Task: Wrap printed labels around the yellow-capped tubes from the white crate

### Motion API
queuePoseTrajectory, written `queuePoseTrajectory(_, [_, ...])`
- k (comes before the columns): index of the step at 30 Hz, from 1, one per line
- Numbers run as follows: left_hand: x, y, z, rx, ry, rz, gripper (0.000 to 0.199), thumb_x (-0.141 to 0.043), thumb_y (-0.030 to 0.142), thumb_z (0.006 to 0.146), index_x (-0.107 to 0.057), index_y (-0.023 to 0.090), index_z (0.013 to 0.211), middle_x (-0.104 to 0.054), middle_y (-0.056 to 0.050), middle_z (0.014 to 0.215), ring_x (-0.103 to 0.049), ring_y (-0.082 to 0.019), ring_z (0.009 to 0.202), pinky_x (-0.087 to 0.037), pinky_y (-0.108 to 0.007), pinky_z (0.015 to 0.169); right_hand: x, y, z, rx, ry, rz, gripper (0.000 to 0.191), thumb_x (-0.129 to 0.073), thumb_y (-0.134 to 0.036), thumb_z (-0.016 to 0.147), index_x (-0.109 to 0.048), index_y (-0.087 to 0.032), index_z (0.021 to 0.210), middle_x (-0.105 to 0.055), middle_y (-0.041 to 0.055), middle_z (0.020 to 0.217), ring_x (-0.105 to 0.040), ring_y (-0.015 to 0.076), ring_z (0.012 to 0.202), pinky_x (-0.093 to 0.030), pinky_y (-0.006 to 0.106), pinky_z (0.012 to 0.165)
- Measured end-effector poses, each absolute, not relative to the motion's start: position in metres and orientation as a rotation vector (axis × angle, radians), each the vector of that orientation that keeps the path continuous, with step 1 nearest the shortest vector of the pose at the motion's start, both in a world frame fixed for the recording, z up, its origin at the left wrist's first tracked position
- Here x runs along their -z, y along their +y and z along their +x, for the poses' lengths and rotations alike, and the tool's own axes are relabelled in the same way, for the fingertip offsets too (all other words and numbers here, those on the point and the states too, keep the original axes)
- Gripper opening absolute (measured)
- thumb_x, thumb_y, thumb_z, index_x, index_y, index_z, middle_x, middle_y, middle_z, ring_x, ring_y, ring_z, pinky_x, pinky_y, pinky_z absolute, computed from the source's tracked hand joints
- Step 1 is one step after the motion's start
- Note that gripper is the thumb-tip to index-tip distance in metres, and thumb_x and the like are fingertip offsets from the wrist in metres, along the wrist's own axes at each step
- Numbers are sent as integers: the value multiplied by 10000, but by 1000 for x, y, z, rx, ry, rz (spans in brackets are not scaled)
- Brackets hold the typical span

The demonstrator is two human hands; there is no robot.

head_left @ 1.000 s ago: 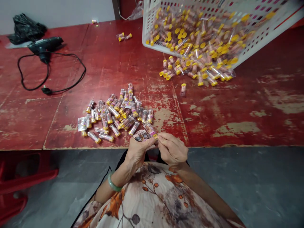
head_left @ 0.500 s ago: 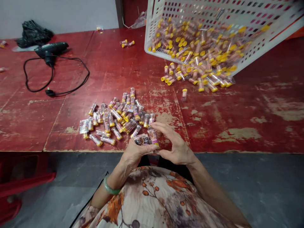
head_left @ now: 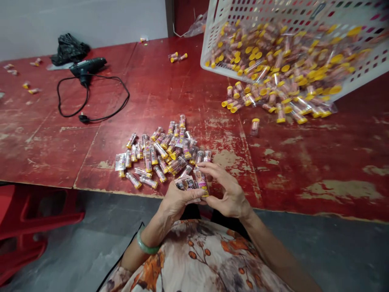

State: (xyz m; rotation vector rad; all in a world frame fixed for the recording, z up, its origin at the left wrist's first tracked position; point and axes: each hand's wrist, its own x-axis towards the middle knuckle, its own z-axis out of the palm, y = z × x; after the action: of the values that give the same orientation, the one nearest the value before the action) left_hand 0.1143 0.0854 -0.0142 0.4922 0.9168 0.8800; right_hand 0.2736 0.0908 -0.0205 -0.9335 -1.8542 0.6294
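Opened from its earlier pinch, my right hand (head_left: 232, 191) spreads wide around the clear, yellow-capped plastic tube (head_left: 200, 178), lower centre; contact I cannot tell. My left hand (head_left: 178, 198) clamps it beside printed slips (head_left: 184, 183). Upper right, a white perforated plastic basket (head_left: 210, 30) holds many pink-filled, yellow-capped tubes (head_left: 255, 52), more lying at its mouth.
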Motion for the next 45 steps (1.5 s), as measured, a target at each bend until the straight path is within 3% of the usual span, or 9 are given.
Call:
queuePoseTrajectory(8, [1,127,64,-1139,1267,656,317,-864,270,534,-678,129,748,-686,-39,664,-637,-167,546,-550,-284,540,23,160,269,-514,-2070,-819,568,-693,-322,794,-490,-139,1293,-513,173,1315,-489,271,1233,-419,433,1031])
queuePoseTrajectory(14, [-5,170,8,-1298,1561,958,282,-727,426,718,-655,154,700,-662,-26,627,-599,-141,493,-498,-262,485,40,217,243,13,-2253,-1117,104,-571,-151,817,-640,-132,892,-624,131,1028,-569,246,919,-492,361,779])
queuePoseTrajectory(17, [-8,168,9,-1562,1653,958,260,-706,416,749,-659,162,723,-671,-23,666,-609,-133,556,-486,-245,536,41,216,232,89,-2232,-1156,142,-506,-92,829,-620,-145,763,-647,100,895,-563,224,812,-477,338,694])
queuePoseTrajectory(20, [-11,158,32,-1661,1455,780,247,-754,377,709,-656,158,771,-650,1,646,-613,-127,585,-495,-241,569,37,202,237,163,-2142,-1184,188,-459,-76,858,-628,-133,801,-666,106,899,-581,217,811,-483,341,698])
queuePoseTrajectory(27, [-1,153,116,-1144,1066,464,413,-850,407,543,-643,124,762,-591,25,570,-514,-75,427,-430,-191,401,25,143,276,481,-2157,-937,218,-482,-116,865,-614,-184,1025,-666,120,1099,-631,222,838,-523,366,668])
queuePoseTrajectory(31, [4,160,139,-1082,1087,464,364,-876,247,501,-664,122,770,-640,21,648,-525,-65,433,-428,-172,376,24,141,315,283,-2204,-988,175,-519,-216,880,-630,-280,1000,-679,4,1088,-636,166,856,-548,310,712])
queuePoseTrajectory(36, [-1,160,146,-1092,1176,447,389,-894,219,442,-683,114,751,-657,0,657,-586,-102,502,-449,-180,395,41,203,400,165,-1604,-1692,207,-470,-280,884,-637,-161,858,-646,108,830,-613,240,796,-489,395,723])
queuePoseTrajectory(39, [-3,156,148,-1140,1137,480,366,-891,239,449,-677,115,719,-646,2,622,-571,-98,483,-435,-184,400,57,247,438,-105,-1403,-2205,223,-598,-348,783,-628,-152,883,-626,128,900,-589,284,865,-446,396,740])
queuePoseTrajectory(45, [-5,150,147,-1198,1150,458,343,-890,267,454,-651,124,655,-608,21,562,-534,-79,449,-432,-195,432,54,239,436,-483,-1402,-2005,400,-623,-235,691,-598,-165,1084,-598,56,776,-571,195,707,-429,329,649])
